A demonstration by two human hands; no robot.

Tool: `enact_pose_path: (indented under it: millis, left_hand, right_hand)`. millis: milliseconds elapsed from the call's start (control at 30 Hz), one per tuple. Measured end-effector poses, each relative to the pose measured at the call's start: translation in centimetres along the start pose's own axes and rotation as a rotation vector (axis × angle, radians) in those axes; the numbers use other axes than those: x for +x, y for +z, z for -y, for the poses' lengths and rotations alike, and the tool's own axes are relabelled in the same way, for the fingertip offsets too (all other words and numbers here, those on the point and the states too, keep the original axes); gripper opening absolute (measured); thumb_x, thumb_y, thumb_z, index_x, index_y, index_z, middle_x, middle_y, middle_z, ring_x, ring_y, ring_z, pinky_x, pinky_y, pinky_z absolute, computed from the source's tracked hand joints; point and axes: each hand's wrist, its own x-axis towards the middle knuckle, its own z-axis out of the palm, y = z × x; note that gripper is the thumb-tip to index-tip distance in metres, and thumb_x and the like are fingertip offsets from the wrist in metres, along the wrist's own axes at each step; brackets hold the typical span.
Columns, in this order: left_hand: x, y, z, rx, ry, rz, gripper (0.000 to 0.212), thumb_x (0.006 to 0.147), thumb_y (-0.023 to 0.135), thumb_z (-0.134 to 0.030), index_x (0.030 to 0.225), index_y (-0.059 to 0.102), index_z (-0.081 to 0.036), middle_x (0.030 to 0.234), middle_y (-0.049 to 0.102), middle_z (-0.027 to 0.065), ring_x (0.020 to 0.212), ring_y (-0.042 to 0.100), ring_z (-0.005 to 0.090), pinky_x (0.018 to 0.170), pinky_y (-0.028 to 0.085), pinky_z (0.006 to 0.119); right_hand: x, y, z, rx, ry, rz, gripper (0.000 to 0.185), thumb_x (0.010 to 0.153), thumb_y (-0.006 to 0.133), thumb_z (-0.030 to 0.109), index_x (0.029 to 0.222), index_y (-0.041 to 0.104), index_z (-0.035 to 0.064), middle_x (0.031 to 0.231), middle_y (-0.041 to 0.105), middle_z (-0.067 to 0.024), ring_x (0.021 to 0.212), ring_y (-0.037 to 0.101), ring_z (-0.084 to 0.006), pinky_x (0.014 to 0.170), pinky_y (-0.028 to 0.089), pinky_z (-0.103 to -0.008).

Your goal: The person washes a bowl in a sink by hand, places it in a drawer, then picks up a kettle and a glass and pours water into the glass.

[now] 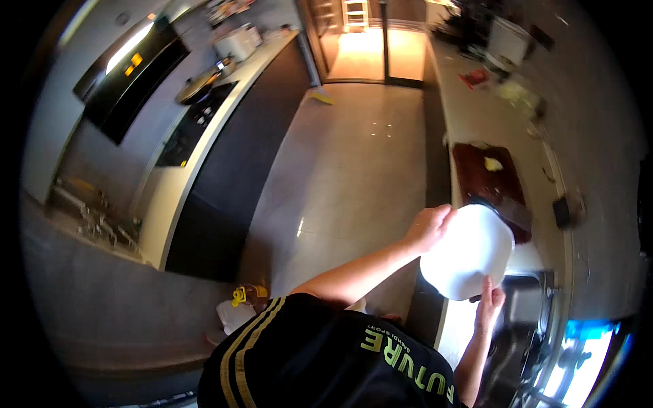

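A white rounded-square plate [467, 252] is held up over the right-hand counter's front edge, brightly lit and tilted. My left hand [433, 228] grips its left rim. On the near right rim, my right hand [491, 301] has its thumb over the plate's face. Just beyond the plate lies a dark red-brown cutting board [484, 160] with a small pale yellow food piece [493, 164] on it. A greyish flat shape, possibly a knife blade, rests on the board's near part, partly hidden by the plate. Under my right forearm's side opens a dark sink [523, 306].
Along the left counter sit a black cooktop [196, 125], a pan [196, 91] and a range hood [135, 76]. A broom [320, 96] stands on the floor near the glass door [405, 46]. A red packet [474, 77] and white container [507, 43] occupy the far right counter. A yellow-capped bottle [250, 295] is behind my left side.
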Motion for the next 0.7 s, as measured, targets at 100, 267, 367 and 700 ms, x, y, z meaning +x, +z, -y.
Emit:
enact_pose_path:
  millis: [100, 267, 367, 700]
  left_hand:
    - [-1.9, -7.9, 5.7, 0.056, -0.106, -0.107, 0.035, 0.095, 0.047, -0.027, 0.071, 0.048, -0.001, 0.057, 0.052, 0.0101, 0.05, 0.048, 0.0159, 0.046, 0.036, 0.036]
    - [-4.8, -21.8, 10.7, 0.243, -0.342, -0.181, 0.037, 0.096, 0.043, -0.032, 0.078, 0.052, -0.002, 0.059, 0.052, 0.0073, 0.057, 0.05, 0.0154, 0.052, 0.039, 0.036]
    - [-7.8, -30.0, 12.8, 0.133, -0.59, -0.207, 0.034, 0.096, 0.042, -0.032, 0.092, 0.059, -0.002, 0.073, 0.058, 0.0102, 0.066, 0.055, 0.0175, 0.06, 0.045, 0.034]
    - [-16.1, -51.4, 19.1, 0.372, -0.745, -0.659, 0.035, 0.084, 0.059, -0.025, 0.112, 0.056, -0.005, 0.105, 0.056, 0.0181, 0.084, 0.061, 0.0255, 0.075, 0.049, 0.033]
  right_hand:
    - [0.8, 8.7, -0.6, 0.069, 0.034, 0.118, 0.04, 0.09, 0.056, 0.034, 0.07, 0.061, -0.0002, 0.06, 0.058, -0.0035, 0.051, 0.052, -0.0106, 0.044, 0.039, -0.0235]
    - [0.5, 21.8, -1.4, 0.213, 0.157, 0.425, 0.024, 0.086, 0.057, 0.02, 0.086, 0.064, -0.0027, 0.07, 0.061, -0.0032, 0.056, 0.053, -0.0108, 0.049, 0.039, -0.0247]
    - [-0.9, 29.6, 1.5, 0.201, 0.354, 0.615, 0.025, 0.086, 0.054, 0.021, 0.078, 0.062, -0.001, 0.063, 0.057, -0.0051, 0.049, 0.05, -0.0136, 0.044, 0.036, -0.027]
    - [0.6, 52.0, 7.5, 0.051, 0.327, 0.779, 0.027, 0.085, 0.053, 0.024, 0.071, 0.055, 0.0011, 0.051, 0.048, -0.0047, 0.041, 0.044, -0.0144, 0.04, 0.034, -0.0285]
